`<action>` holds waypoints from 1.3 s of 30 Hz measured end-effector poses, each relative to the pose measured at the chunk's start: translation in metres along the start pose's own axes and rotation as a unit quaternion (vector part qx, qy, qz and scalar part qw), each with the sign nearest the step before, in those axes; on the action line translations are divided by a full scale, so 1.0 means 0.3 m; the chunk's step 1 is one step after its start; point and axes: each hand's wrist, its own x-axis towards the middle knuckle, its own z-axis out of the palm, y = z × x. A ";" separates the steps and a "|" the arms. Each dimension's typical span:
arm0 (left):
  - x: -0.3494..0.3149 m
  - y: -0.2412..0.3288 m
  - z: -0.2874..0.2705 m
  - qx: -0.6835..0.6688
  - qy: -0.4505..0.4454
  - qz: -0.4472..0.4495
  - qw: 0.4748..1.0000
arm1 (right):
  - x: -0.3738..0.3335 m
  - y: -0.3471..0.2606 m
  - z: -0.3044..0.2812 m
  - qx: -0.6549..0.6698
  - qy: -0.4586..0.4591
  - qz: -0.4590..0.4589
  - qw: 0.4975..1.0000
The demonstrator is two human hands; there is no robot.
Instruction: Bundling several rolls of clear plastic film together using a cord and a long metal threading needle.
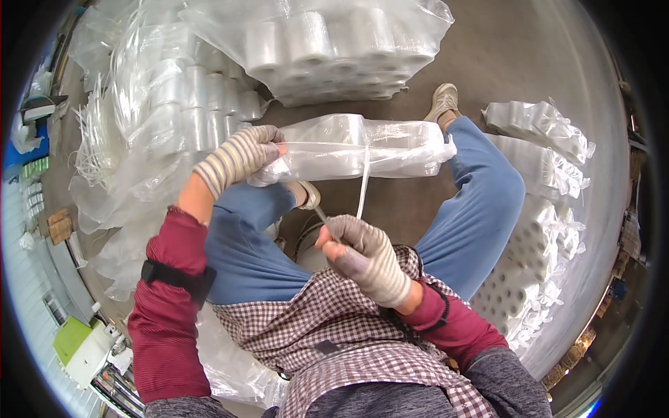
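Observation:
A clear plastic bag of film-like rolls (334,153) lies sideways in front of me, between my knees. White string (366,171) runs along it, loops around its middle and hangs down toward my right hand. My left hand (244,153), in a striped fingerless glove, is closed on the bag's left end, where the string also reaches the fingers. Below the bag, my right hand (366,258), in a similar glove, is closed around a thin grey metal tool (325,221). Its exact kind is hard to tell. Whether these fingers also grip the string is hidden.
A large bag of rolls (327,56) stands ahead. More wrapped rolls (188,97) and loose white strings (104,139) are at left. Several bagged bundles (533,237) line the right side. A green and white machine (87,348) is at lower left.

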 end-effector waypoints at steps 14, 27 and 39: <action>-0.084 -0.155 -0.089 0.052 0.151 0.146 0.976 | 0.490 0.189 -0.039 -0.455 0.147 -0.289 0.829; 0.007 -0.152 0.288 -0.475 0.077 0.097 0.871 | 0.309 -0.028 -0.137 0.068 0.098 -0.063 0.991; 0.032 -0.034 0.276 -0.733 0.068 0.129 0.665 | 0.204 -0.058 -0.619 -0.146 0.333 -0.064 0.929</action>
